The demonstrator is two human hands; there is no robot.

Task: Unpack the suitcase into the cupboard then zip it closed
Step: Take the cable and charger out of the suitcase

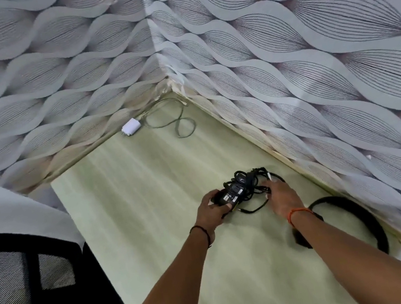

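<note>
Pale-green shelf (147, 188) between wave-papered walls (310, 52); left hand (211, 210) and right hand (282, 197) grip black adapter (234, 191).

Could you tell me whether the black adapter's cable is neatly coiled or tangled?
Tangled: the cable loops loosely and unevenly beside the black adapter.
</note>
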